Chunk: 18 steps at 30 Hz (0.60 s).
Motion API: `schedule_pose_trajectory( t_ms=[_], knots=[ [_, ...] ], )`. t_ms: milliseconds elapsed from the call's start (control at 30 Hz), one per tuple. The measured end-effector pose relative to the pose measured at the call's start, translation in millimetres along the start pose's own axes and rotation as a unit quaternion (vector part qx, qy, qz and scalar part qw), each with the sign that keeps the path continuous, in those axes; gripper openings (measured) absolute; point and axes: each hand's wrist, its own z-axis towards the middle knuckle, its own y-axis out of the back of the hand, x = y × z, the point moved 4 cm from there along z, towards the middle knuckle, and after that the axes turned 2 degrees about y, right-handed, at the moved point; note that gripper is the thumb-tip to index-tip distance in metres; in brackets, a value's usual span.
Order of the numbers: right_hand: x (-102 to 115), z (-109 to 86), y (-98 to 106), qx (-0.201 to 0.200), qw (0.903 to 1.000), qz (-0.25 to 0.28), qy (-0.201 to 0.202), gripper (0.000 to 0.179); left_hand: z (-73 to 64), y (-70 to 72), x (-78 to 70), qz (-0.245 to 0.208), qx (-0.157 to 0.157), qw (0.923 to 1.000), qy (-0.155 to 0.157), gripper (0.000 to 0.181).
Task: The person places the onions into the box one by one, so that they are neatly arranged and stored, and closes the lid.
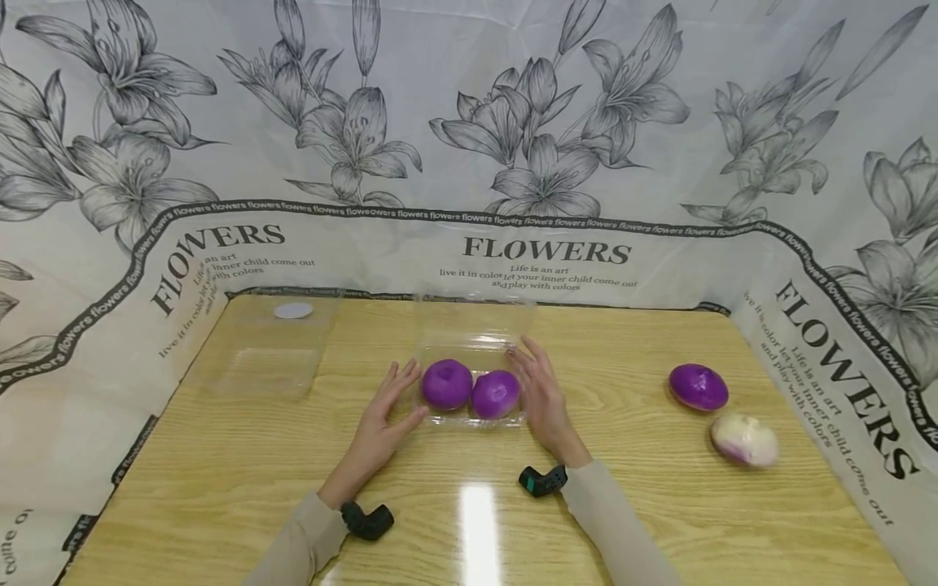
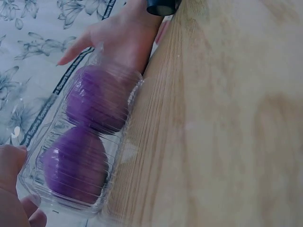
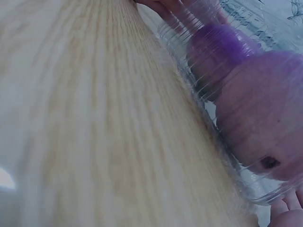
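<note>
A clear plastic clamshell box (image 1: 476, 422) lies on the wooden table with its lid raised at the back. Inside it, side by side, sit two purple turnips, one on the left (image 1: 447, 384) and one on the right (image 1: 496, 395). My left hand (image 1: 381, 417) is at the box's left side, fingers extended and thumb near its front corner. On the opposite side, my right hand (image 1: 545, 399) rests along the wall with its fingers stretched forward. The left wrist view shows both turnips (image 2: 78, 163) through the ribbed plastic wall.
Another clear plastic box (image 1: 264, 370) with a white oval label (image 1: 293, 311) stands at the left back. Toward the right edge lie a purple turnip (image 1: 699, 387) and a white-and-purple turnip (image 1: 744, 440). Flower-printed cloth (image 1: 396, 244) borders the table at the back and sides.
</note>
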Motion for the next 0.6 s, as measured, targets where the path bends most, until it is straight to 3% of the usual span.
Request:
schedule_pose_trajectory(
  t_ms=[167,400,600],
  knots=[
    [0,-1.8,0,0.003,1.0,0.004,0.0,0.055,0.0,0.5,-8.5,-0.003,0.001,1.0,0.0,0.057],
    [1,-3.4,-1,0.004,0.9999,-0.009,0.011,0.047,-0.2,0.3,11.0,0.006,0.002,0.9999,0.012,0.059],
    [1,-5.2,0,0.012,0.9993,-0.035,0.007,0.045,-0.6,0.4,12.7,0.013,-0.005,0.9999,0.006,0.06]
  ],
)
